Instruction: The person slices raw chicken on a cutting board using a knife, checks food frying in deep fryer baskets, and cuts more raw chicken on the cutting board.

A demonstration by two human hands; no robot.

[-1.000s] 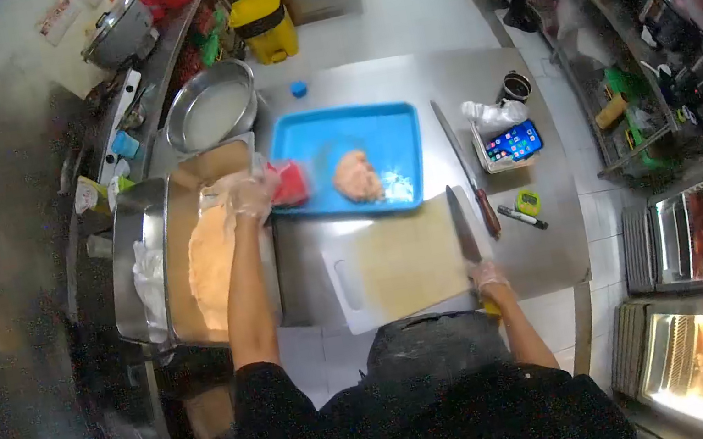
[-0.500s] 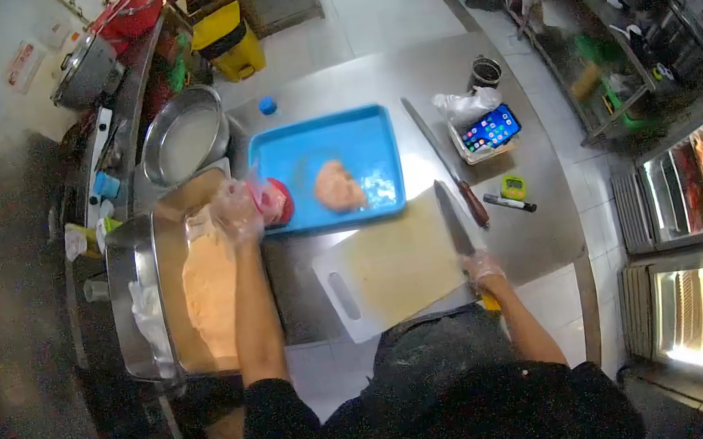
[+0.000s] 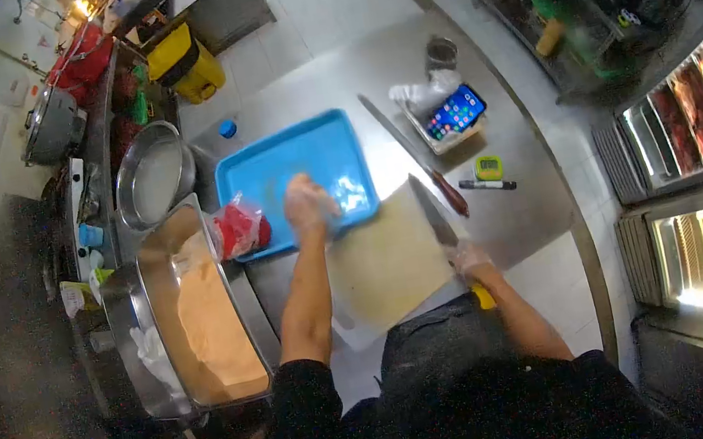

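My left hand [image 3: 310, 208], in a clear plastic glove, is closed over the pale pink piece of raw meat in the blue tray [image 3: 246, 174]; the hand hides most of it, and the fingers are slightly blurred. At the tray's left edge sits a red bundle in clear plastic [image 3: 240, 229]. My right hand [image 3: 470, 261], gloved too, grips the yellow handle [image 3: 483, 296] of a broad knife [image 3: 434, 213]. Its blade lies along the right edge of the white cutting board [image 3: 382, 261], pointing away from me.
Left of the board stands a steel pan [image 3: 254, 329] of orange powder [image 3: 205, 314], with a round steel bowl [image 3: 154, 178] behind. To the right lie a long knife [image 3: 450, 194], a marker [image 3: 488, 185], a timer [image 3: 488, 167], and a phone [image 3: 454, 112] on a box.
My left hand has moved right, from the red bundle onto the meat. My right hand keeps its grip on the knife. The view has shifted and turned a little.
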